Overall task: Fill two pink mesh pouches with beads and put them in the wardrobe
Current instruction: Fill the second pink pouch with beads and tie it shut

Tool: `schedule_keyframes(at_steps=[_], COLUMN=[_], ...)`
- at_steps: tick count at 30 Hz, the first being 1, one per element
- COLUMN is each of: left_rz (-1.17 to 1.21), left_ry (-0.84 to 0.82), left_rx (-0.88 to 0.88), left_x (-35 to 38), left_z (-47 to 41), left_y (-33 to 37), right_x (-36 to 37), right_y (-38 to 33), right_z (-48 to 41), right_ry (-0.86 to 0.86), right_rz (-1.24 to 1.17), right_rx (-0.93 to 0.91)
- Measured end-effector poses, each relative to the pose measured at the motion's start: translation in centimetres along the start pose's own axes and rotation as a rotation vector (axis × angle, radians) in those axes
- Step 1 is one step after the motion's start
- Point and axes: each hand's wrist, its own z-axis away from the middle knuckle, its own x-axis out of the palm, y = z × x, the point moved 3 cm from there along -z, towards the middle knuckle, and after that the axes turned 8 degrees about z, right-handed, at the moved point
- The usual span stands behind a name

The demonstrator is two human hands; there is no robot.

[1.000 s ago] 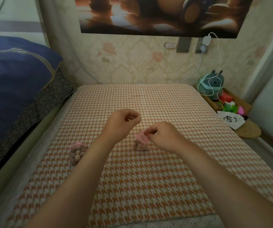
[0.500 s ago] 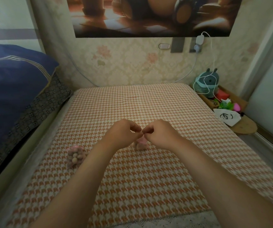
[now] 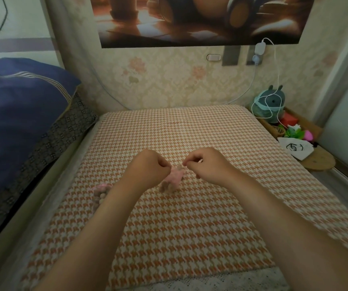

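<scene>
- No legible brand or lettering is seen; a black drawn mark, not readable as text, is noted on a white cloth bag (image 3: 297, 148) at the right edge of the surface.
- A pink mesh pouch (image 3: 174, 177) is seen between the two hands, at about the middle of the houndstooth-patterned cover (image 3: 190, 227). Its neck is gathered toward the hands; its lower end, bulging with pale beige beads, rests on or just above the cover. The outline is blurred, so individual beads are not resolved.
- A second pink pouch (image 3: 101, 191) is seen lying on the cover to the left, partly hidden behind the left forearm. Round pale beads (image 3: 101, 199) are visible at its near end. It is touched by neither hand.
- The left hand (image 3: 148, 166) is closed in a loose fist, knuckles up, with the fingertips pinched at the top left of the held pouch.
- The right hand (image 3: 205, 164) is likewise curled, thumb and forefinger pinched together just beside the pouch neck. A drawstring is presumed but cannot be resolved; whether the pinch grips anything cannot be told.
- The two hands are set close, not touching each other.
- A dark blue quilt (image 3: 20, 114) is recorded at left, a grey-green plush toy (image 3: 270, 101) with a white cable (image 3: 278, 66) draped over it at right rear.
</scene>
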Motion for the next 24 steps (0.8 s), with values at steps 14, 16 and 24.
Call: schedule_keyframes(at_steps=[14, 16, 24], left_rz=[0.049, 0.037, 0.017], left_ry=[-0.048, -0.062, -0.138], left_rx=[-0.013, 0.005, 0.043], left_x=[0.3, 0.3, 0.5], left_z=[-0.5, -0.6, -0.4], left_y=[-1.9, -1.9, -1.4], right_x=[4.9, 5.5, 4.9], right_y=[2.3, 2.2, 2.8], right_z=[-2.5, -2.9, -3.3], right_ry=[-0.078, -0.089, -0.017], right_rz=[0.348, 0.429, 0.305], right_rx=[-0.012, -0.036, 0.027])
